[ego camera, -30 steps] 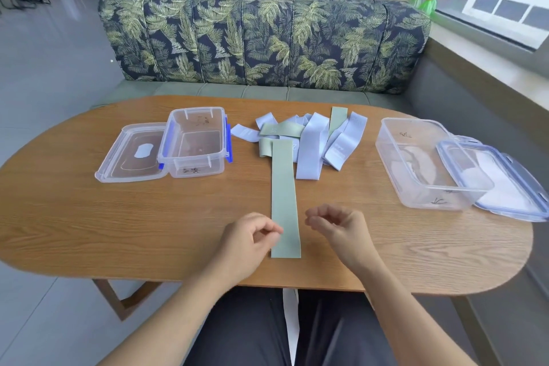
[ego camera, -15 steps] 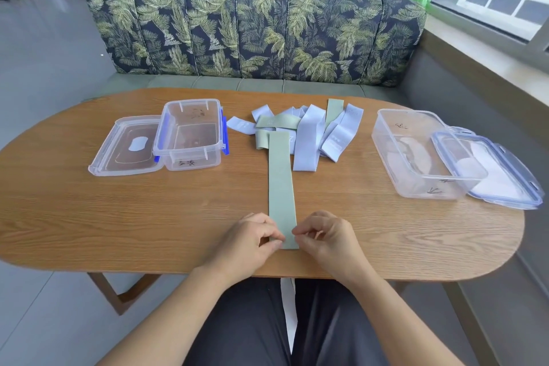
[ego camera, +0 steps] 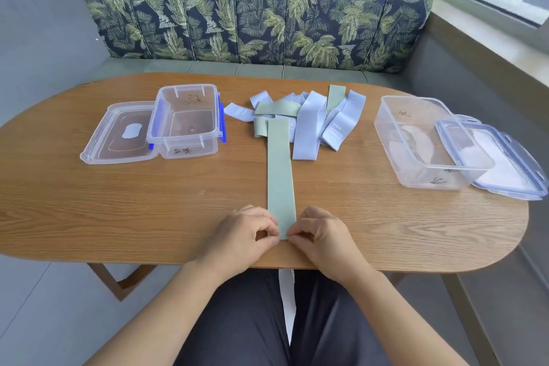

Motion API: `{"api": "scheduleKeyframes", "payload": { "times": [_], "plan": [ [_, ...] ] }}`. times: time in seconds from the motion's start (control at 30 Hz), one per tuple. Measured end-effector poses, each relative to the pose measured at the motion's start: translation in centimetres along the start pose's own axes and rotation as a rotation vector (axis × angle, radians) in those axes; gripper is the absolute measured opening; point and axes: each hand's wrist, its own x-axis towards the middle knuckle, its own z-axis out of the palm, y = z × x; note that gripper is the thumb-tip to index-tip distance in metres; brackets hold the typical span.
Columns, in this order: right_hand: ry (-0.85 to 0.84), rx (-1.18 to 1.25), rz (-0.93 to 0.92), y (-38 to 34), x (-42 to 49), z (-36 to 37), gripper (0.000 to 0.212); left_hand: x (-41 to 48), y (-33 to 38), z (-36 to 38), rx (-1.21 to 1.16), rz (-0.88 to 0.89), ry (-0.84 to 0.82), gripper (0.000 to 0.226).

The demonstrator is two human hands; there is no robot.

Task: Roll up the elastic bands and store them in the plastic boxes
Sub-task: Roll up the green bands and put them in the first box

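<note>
While the left hand (ego camera: 246, 235) and right hand (ego camera: 323, 235) each pinch the near end of one flat, sage-green band (ego camera: 279, 175) on the counter (ego camera: 89, 211), two open boxes flank it: left box (ego camera: 187, 122), right box (ego camera: 421, 142).

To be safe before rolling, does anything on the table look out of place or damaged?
Nothing stands out. The spare bands lie in an overlapping heap; the left box and right box stand open, upright.

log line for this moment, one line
phase: about to roll | green band: flat, unrolled | left hand: pinches near end | right hand: pinches near end | pile: loose
</note>
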Motion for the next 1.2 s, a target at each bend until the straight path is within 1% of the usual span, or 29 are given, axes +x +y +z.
{"api": "scheduleKeyframes", "payload": {
  "times": [0.1, 0.17, 0.3, 0.37, 0.47, 0.5, 0.57, 0.63, 0.77, 0.83, 0.97, 1.07, 1.1, 1.13, 1.2],
  "plan": [
    [-0.02, 0.001, 0.032, -0.1, 0.3, -0.2, 0.006, -0.1, 0.4, -0.1, 0.066, 0.019, 0.004, 0.006],
    [-0.053, -0.007, 0.071, -0.3, 0.7, -0.4, 0.008, -0.1, 0.7, -0.3, 0.094, -0.023, -0.029, 0.009],
    [-0.199, -0.042, 0.184, -0.8, 2.1, -1.1, 0.01, 0.8, 1.4, -0.8, 0.199, -0.088, -0.135, 0.015],
    [-0.252, -0.019, 0.25, -1.1, 2.7, -1.5, 0.012, 1.4, 1.5, -1.1, 0.202, -0.155, -0.195, 0.017],
    [-0.289, -0.015, 0.329, -1.2, 3.4, -1.7, 0.013, 2.3, 1.8, -1.6, 0.15, -0.334, -0.281, 0.014],
    [-0.292, -0.003, 0.355, -1.1, 3.5, -1.7, 0.013, 2.7, 2.0, -1.8, 0.155, -0.365, -0.315, 0.015],
    [-0.292, 0.033, 0.408, -1.1, 3.7, -1.7, 0.011, 3.5, 2.4, -2.1, 0.204, -0.373, -0.376, 0.018],
    [-0.285, 0.066, 0.461, -1.1, 3.8, -1.7, 0.011, 4.2, 2.8, -2.4, 0.25, -0.356, -0.416, 0.02],
    [-0.277, 0.084, 0.534, -1.3, 3.9, -2.1, 0.028, 4.9, 2.7, -2.7, 0.276, -0.322, -0.441, 0.018],
    [-0.295, 0.072, 0.541, -1.4, 4.1, -2.3, 0.029, 4.9, 2.6, -2.7, 0.251, -0.327, -0.441, 0.017],
    [-0.344, 0.073, 0.577, -1.5, 4.7, -2.5, 0.025, 4.8, 2.6, -3.0, 0.2, -0.306, -0.397, 0.016],
    [-0.384, 0.048, 0.59, -1.8, 5.2, -2.7, 0.031, 4.6, 2.2, -3.0, 0.197, -0.267, -0.341, 0.014],
    [-0.401, 0.035, 0.594, -1.9, 5.4, -2.8, 0.032, 4.5, 2.1, -2.9, 0.216, -0.214, -0.323, 0.012],
    [-0.42, 0.024, 0.596, -1.9, 5.6, -2.9, 0.033, 4.3, 2.1, -2.8, 0.256, -0.124, -0.3, 0.01],
    [-0.449, 0.014, 0.597, -2.1, 5.8, -3.0, 0.033, 3.7, 1.9, -2.4, 0.357, 0.139, -0.219, 0.008]
  ]
}}
